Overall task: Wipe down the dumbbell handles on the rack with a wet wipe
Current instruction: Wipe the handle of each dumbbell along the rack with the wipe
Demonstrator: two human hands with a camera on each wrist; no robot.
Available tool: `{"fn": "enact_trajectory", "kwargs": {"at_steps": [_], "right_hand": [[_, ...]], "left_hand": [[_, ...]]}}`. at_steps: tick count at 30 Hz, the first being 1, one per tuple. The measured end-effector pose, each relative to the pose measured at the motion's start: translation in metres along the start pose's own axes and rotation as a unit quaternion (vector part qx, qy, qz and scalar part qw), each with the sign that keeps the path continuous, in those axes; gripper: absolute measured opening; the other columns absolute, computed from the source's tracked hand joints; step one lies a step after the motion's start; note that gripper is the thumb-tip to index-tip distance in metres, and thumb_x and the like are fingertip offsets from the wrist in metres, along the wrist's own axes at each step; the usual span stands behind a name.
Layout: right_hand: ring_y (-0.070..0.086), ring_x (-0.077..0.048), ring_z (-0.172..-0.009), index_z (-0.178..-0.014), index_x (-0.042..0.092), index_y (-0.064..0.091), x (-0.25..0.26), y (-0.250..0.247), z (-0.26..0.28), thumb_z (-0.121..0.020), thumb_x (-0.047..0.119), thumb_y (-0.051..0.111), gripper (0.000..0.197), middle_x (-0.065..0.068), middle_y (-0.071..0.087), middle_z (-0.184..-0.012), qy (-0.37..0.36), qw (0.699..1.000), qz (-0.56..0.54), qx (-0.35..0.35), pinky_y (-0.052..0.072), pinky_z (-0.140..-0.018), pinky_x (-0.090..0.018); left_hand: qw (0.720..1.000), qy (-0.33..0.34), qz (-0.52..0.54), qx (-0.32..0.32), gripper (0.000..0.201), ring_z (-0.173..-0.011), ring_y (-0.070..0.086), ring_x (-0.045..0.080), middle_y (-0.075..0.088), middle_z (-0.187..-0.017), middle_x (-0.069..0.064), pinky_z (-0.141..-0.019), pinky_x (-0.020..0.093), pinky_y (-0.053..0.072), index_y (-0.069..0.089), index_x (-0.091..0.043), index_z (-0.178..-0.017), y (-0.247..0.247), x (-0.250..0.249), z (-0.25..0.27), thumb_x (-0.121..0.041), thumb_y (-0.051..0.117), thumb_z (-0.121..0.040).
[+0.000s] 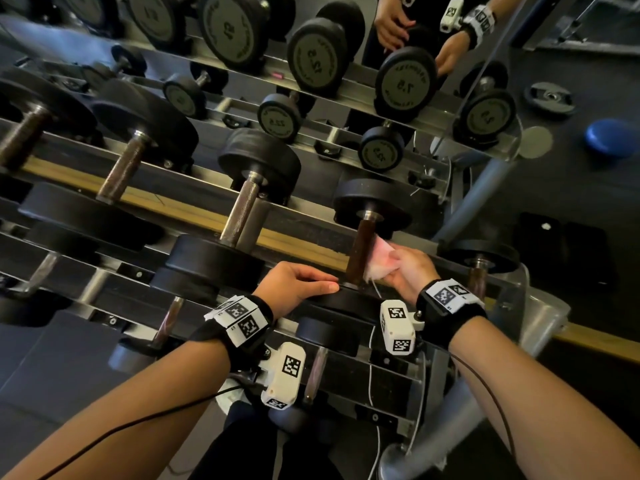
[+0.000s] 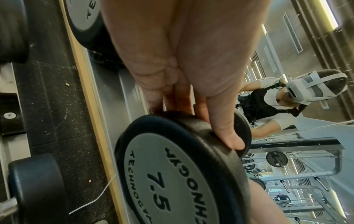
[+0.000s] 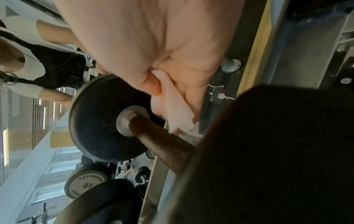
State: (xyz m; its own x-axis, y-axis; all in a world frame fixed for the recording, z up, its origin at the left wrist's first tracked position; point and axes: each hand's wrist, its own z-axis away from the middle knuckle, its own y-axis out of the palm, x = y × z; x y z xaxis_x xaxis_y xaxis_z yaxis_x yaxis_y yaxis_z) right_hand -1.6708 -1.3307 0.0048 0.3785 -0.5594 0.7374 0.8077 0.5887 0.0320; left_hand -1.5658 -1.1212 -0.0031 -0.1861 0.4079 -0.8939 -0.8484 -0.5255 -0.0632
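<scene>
A black 7.5 dumbbell (image 2: 172, 174) lies on the top tier of the rack (image 1: 194, 213), second from the right end. Its brown handle (image 1: 360, 251) runs away from me to the far head (image 1: 372, 202). My left hand (image 1: 298, 282) grips the rim of the near head, thumb on the edge and fingers behind it, as the left wrist view shows. My right hand (image 1: 407, 268) pinches a crumpled white wet wipe (image 1: 381, 259) and holds it against the right side of the handle. In the right wrist view the wipe (image 3: 178, 112) touches the handle (image 3: 159, 141).
Heavier dumbbells, one with a knurled steel handle (image 1: 242, 209), line the top tier to the left. One more dumbbell (image 1: 479, 258) sits to the right. Small dumbbells (image 1: 315, 372) fill the lower tier near my legs. A mirror (image 1: 485, 98) behind the rack doubles everything. A blue pad (image 1: 606, 138) lies on the floor.
</scene>
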Motion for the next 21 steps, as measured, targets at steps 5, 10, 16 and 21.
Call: {"fn": "enact_trajectory", "kwargs": {"at_steps": [5,10,16,21], "right_hand": [[0.062,-0.029,-0.117,-0.135,0.006,0.056,0.006,0.009,0.002,-0.101,-0.001,0.039,0.038,-0.017,0.063,-0.13,0.006,0.998,-0.013,0.064,0.054,-0.087,-0.037],[0.056,-0.03,-0.125,-0.139,0.008,0.052,0.0,0.004,0.006,-0.104,0.002,0.034,0.039,-0.015,0.057,-0.137,-0.028,0.996,-0.002,0.085,0.046,-0.104,-0.045],[0.056,-0.031,-0.124,-0.14,0.007,0.052,-0.004,-0.022,0.011,-0.103,0.001,0.034,0.041,-0.015,0.057,-0.138,-0.045,0.991,0.055,0.111,0.043,-0.108,-0.051],[0.057,-0.033,-0.12,-0.137,0.009,0.054,0.007,-0.01,-0.002,-0.101,-0.006,0.031,0.045,-0.014,0.058,-0.13,-0.04,0.997,0.006,0.07,0.043,-0.106,-0.051]], "left_hand": [[1.0,-0.002,-0.003,-0.002,0.013,-0.089,0.074,0.008,0.078,-0.094,-0.007,-0.073,0.015,0.056,0.08,-0.033,-0.092,0.0,-0.003,0.003,-0.033,0.081,-0.078],[1.0,-0.003,0.007,-0.007,0.023,-0.091,0.074,0.01,0.078,-0.094,-0.005,-0.087,0.028,0.057,0.081,-0.03,-0.093,0.002,-0.005,0.004,-0.038,0.082,-0.072],[1.0,-0.001,-0.001,-0.009,0.012,-0.09,0.073,0.008,0.078,-0.092,-0.007,-0.087,0.027,0.055,0.081,-0.033,-0.089,0.003,-0.005,0.004,-0.033,0.082,-0.077],[1.0,0.003,-0.003,-0.007,0.014,-0.09,0.073,0.006,0.078,-0.094,-0.008,-0.081,0.02,0.054,0.08,-0.033,-0.092,0.002,-0.005,0.005,-0.034,0.081,-0.079]]}}
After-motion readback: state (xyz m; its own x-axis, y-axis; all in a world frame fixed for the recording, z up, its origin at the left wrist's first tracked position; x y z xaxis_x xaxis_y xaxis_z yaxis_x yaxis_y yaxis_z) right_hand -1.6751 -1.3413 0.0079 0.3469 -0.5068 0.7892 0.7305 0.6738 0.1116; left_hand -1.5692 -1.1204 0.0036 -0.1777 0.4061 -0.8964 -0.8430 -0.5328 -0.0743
